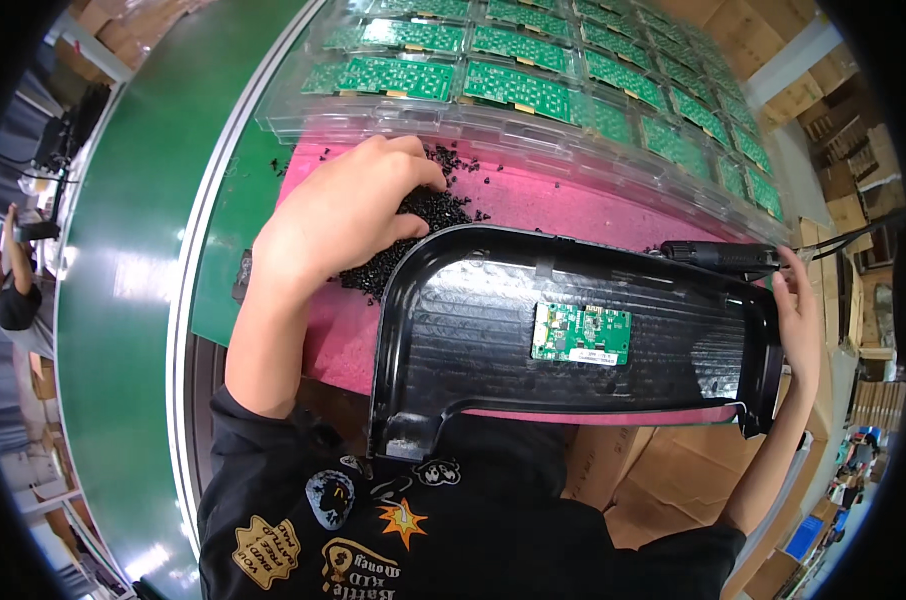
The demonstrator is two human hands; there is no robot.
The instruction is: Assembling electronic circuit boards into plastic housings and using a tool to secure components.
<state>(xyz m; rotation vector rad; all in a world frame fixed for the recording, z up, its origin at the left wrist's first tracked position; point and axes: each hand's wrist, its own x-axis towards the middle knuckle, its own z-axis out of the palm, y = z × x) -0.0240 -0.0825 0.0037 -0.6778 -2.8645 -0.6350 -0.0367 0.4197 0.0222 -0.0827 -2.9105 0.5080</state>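
Observation:
My left hand (358,205) reaches into a pile of small black screws (378,270) on the pink mat. Its thumb and forefinger are bent but apart, with screws showing between them. In front of me lies a black plastic housing (473,340), its hollow side up and its left end curved. Inside it sits a small green circuit board (603,325) with a white connector and a white label. At the housing's right end, my right hand (801,320) grips the edge, its fingertips close to the rear of a black electric screwdriver (718,255). Part of the right hand's grip is hidden.
Clear plastic trays (533,125) filled with green circuit boards stand beyond the pink mat (583,190). A green conveyor belt (123,330) runs along the left. Cables (858,235) trail right from the screwdriver. An open cardboard box (683,460) is below; another person (18,290) is far left.

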